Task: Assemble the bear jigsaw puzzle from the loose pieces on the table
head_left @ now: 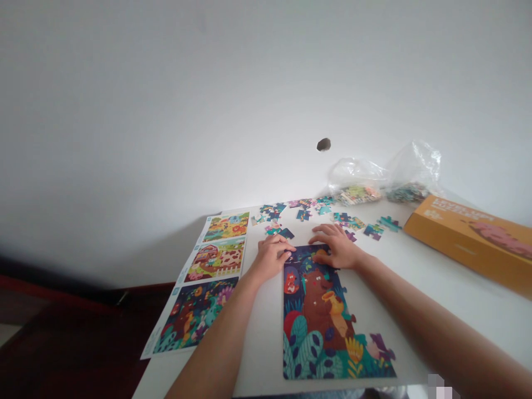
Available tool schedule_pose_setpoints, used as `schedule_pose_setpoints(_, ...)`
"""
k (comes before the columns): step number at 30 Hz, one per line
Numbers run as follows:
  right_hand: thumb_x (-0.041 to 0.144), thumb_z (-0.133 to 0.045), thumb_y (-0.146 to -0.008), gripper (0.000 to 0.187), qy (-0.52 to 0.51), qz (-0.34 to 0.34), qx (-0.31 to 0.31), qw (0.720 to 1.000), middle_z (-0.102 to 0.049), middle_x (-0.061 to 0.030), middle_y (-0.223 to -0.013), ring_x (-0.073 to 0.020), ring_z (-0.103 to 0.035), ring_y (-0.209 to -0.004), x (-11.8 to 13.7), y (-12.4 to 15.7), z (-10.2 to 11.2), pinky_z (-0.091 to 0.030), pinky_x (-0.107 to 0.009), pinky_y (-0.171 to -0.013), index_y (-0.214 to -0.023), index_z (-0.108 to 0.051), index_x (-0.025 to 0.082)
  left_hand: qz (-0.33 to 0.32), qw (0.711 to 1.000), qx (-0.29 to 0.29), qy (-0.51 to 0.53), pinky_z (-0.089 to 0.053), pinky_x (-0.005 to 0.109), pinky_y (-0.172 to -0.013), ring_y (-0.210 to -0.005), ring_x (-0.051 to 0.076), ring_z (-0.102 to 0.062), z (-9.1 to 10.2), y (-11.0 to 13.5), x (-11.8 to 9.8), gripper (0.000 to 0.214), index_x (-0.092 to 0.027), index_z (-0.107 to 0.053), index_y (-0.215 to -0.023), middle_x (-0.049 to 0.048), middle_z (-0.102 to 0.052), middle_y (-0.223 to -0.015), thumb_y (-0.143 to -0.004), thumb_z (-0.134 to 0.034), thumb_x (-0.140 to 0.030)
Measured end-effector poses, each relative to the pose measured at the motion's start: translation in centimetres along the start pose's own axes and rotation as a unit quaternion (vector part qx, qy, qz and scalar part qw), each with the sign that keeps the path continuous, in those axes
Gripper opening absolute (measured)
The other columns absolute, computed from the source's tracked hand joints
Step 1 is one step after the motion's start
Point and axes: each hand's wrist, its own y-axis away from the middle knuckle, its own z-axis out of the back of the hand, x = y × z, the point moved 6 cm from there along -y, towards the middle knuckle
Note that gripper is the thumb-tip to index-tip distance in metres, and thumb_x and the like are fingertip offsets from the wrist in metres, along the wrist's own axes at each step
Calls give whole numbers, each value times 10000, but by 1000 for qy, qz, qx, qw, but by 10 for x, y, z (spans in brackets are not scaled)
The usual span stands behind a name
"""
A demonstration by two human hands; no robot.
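Observation:
A partly assembled jigsaw puzzle [318, 316] lies on the white table, showing a brown bear with a yellow pot among dark blue and leafy parts. Its right side has an uneven edge of knobs. My left hand [272, 256] rests at its top left corner, fingertips touching the corner, fingers stretched out. My right hand [336, 247] lies over the top edge with its fingers spread; they partly cover the upper pieces. Just beyond the left hand are a dark blue loose piece [286, 233] and a pinkish one [273, 228].
Left of the puzzle lies a picture sheet [193, 296] with three scenes. Loose puzzle pieces [304, 214] are scattered along the back. Clear plastic bags of pieces [358, 193] stand by the wall. At right is an orange puzzle box [465, 244]. The wall has a hole [323, 144].

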Motion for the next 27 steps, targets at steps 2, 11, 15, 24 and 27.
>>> schedule_pose_setpoints(2, 506, -694, -787, 395, 0, -1, 1, 1000, -556, -108, -1319, -337, -468, -1254, 0, 0, 0, -259, -578, -1081, -1122, -696, 297, 3, 1000, 10, -5, -385, 413, -1005, -1055, 209, -581, -1, 0, -2, 224, -290, -763, -963, 25, -655, -1045, -841, -644, -146)
schedule_pose_setpoints(11, 491, -698, -785, 394, -1, 2, -1, 1000, -554, -109, -1315, -340, -465, -1251, 1, 0, 1, -275, -581, -1072, -1126, -696, 293, -33, 997, 26, -58, -368, 474, -1033, -1124, 253, -528, 2, 3, -16, 185, -316, -759, -1020, 46, -629, -1097, -872, -656, -277)
schedule_pose_setpoints(15, 488, -701, -783, 408, 3, 2, -4, 1000, -556, -112, -1314, -341, -465, -1248, 1, 0, 2, -279, -579, -1069, -1141, -691, 292, -81, 992, 19, -95, -324, 477, -1123, -1316, 282, -408, -1, 13, -50, 406, -256, -596, -1323, 99, -521, -1371, -954, -515, -404)
schedule_pose_setpoints(24, 235, -596, -799, 353, -21, 20, -64, 998, -616, -113, -1231, -295, -543, -1171, -1, -2, 9, -370, -505, -1042, -1144, -670, 223, -83, 969, 178, -149, -110, 623, -1178, -1500, 393, -48, -48, 32, -82, 968, -86, -118, -1559, 225, -128, -1613, -885, -296, -756)
schedule_pose_setpoints(27, 197, -543, -809, 310, -43, -3, -137, 990, -659, -109, -1141, -278, -594, -1089, 1, -4, 29, -444, -471, -980, -1091, -671, 210, -89, 969, 180, -145, -107, 633, -1174, -1503, 376, -62, -44, 32, -80, 879, -168, -162, -1562, 181, -142, -1620, -903, -279, -738)
